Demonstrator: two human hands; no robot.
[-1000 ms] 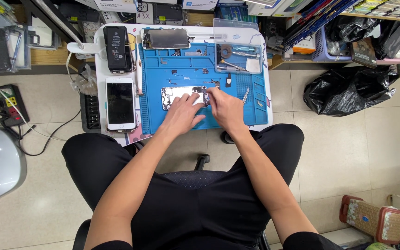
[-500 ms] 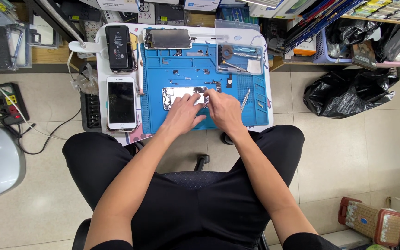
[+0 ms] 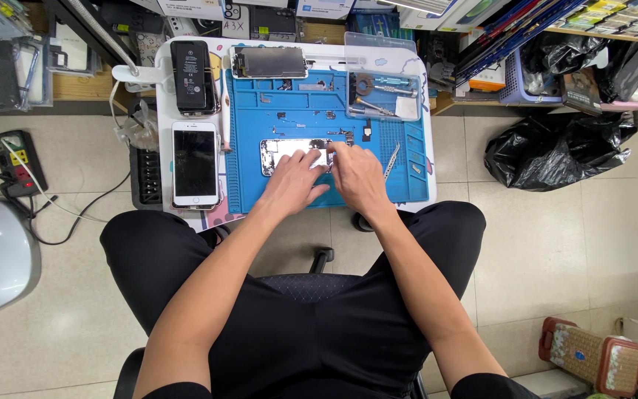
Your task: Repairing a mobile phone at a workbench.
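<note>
Right hand edges left along opened phone, fingertips now at its right end, nearly meeting left hand. Left hand creeps up, fingers spread over phone's lower edge, covering more of it. Gap between hands closes near mat centre. View drifts slightly; small table sits lower in frame.

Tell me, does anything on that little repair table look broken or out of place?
The phone under both hands is opened up: the left hand and right hand rest on its bare metal phone housing on the blue mat. Its detached screen lies apart at the mat's far edge, with small loose parts scattered between.
</note>
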